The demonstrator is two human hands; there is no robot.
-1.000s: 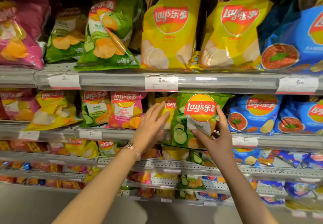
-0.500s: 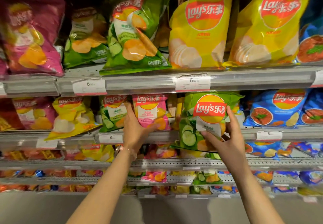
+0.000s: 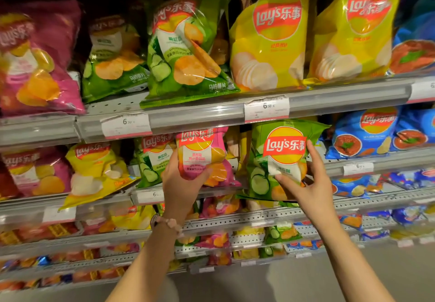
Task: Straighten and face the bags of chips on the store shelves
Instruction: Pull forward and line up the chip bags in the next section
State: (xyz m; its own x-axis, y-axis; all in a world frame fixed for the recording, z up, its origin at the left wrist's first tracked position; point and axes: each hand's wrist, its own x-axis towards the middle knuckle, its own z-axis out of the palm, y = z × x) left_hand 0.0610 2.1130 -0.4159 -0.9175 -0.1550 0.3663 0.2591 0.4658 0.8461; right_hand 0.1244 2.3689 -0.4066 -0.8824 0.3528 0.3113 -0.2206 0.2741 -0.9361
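On the second shelf (image 3: pixel 388 160) my left hand (image 3: pixel 182 184) grips the lower part of a small pink Lay's bag (image 3: pixel 202 153), thumb across its front. My right hand (image 3: pixel 308 184) holds a green cucumber Lay's bag (image 3: pixel 280 158) by its right edge, thumb on the front, fingers behind. The green bag stands upright with its logo facing out, in front of yellow bags. Another small green bag (image 3: pixel 155 158) sits just left of the pink one.
The top shelf (image 3: pixel 211 113) carries large pink, green (image 3: pixel 188 49), yellow (image 3: pixel 270 40) and blue bags, the green ones leaning. A tilted yellow bag (image 3: pixel 96 172) sits at left on the second shelf, blue bags (image 3: pixel 362 134) at right. Lower shelves hold smaller snacks. Price tags line the shelf edges.
My left hand moved left from the green bag and took hold of the pink bag. My right hand kept its hold on the green bag. The view shifted left.
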